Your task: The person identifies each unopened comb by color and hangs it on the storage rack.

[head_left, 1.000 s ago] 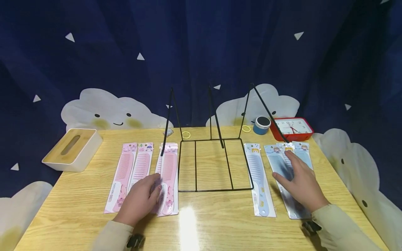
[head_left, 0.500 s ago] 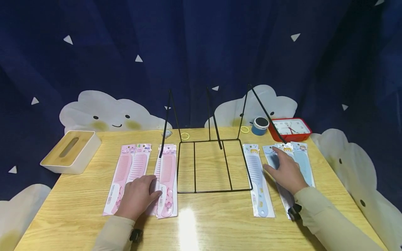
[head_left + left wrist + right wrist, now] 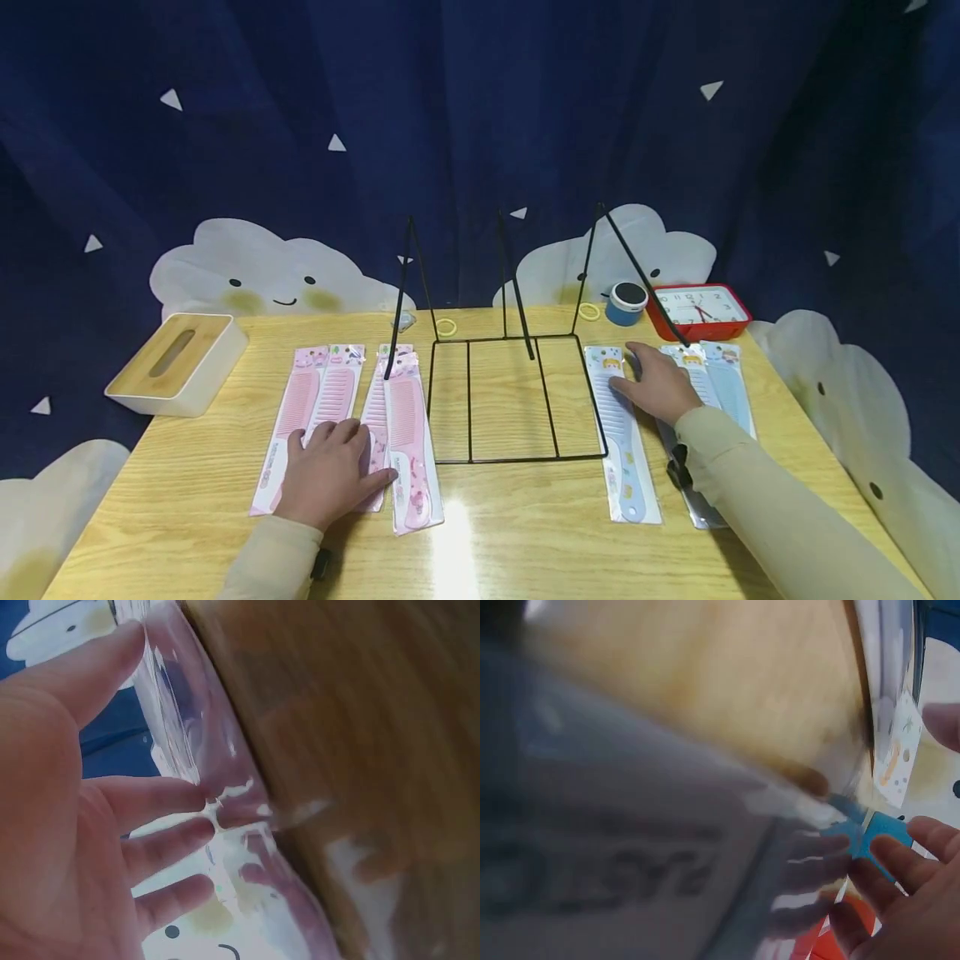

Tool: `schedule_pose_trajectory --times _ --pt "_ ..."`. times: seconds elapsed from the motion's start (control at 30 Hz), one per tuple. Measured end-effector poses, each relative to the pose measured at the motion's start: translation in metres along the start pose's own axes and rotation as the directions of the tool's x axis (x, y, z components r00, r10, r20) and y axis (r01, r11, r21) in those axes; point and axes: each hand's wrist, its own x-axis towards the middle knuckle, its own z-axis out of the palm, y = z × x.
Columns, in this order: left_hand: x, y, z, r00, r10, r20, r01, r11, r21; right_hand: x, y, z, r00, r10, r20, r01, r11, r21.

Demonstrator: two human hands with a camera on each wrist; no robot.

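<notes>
Several pink packaged combs (image 3: 322, 408) lie left of a black wire rack (image 3: 510, 400). My left hand (image 3: 341, 450) rests flat on their lower ends, fingers straight; the rightmost pink comb (image 3: 408, 442) lies skewed beside the fingertips. In the left wrist view the spread fingers (image 3: 161, 847) hover over a glossy pink pack (image 3: 225, 817). Right of the rack lie blue packaged combs (image 3: 712, 387). My right hand (image 3: 645, 375) lies flat on them, its thumb touching the leftmost blue comb (image 3: 618, 425). The right wrist view is blurred; the straight fingers (image 3: 885, 862) show over a blue pack.
A white box with a wooden slotted lid (image 3: 176, 362) stands at the table's left edge. A red clock (image 3: 701, 308), a small blue can (image 3: 626, 302) and two yellow bands (image 3: 446, 326) sit at the back. A dark curtain with clouds hangs behind.
My right hand moved left and away across the blue packs to the leftmost blue comb. My left hand shifted slightly, and the rightmost pink comb's lower end swung right.
</notes>
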Motion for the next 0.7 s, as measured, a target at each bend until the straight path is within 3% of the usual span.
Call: schedule_pose_trajectory --times 0.17,0.33,0.5,0.7 --pt "-0.005 -0.004 0.001 0.999 -0.015 -0.029 0.014 1.0 -0.024 0.011 0.001 0.002 1.0 -0.01 -0.001 0.01 1.0 -0.021" --pt "-0.005 -0.013 0.003 0.999 -0.047 0.004 0.047 0.998 -0.04 0.018 0.003 0.002 1.0 -0.004 -0.029 0.003 1.0 -0.021" --pt "-0.005 -0.024 0.004 0.996 -0.078 0.039 0.081 0.994 -0.078 0.024 0.004 0.0 0.999 0.042 -0.033 -0.04 0.998 0.05" --pt "-0.004 -0.031 0.007 0.996 -0.086 0.028 0.088 0.989 -0.119 0.027 0.009 0.001 0.997 0.031 -0.073 -0.021 0.991 0.132"
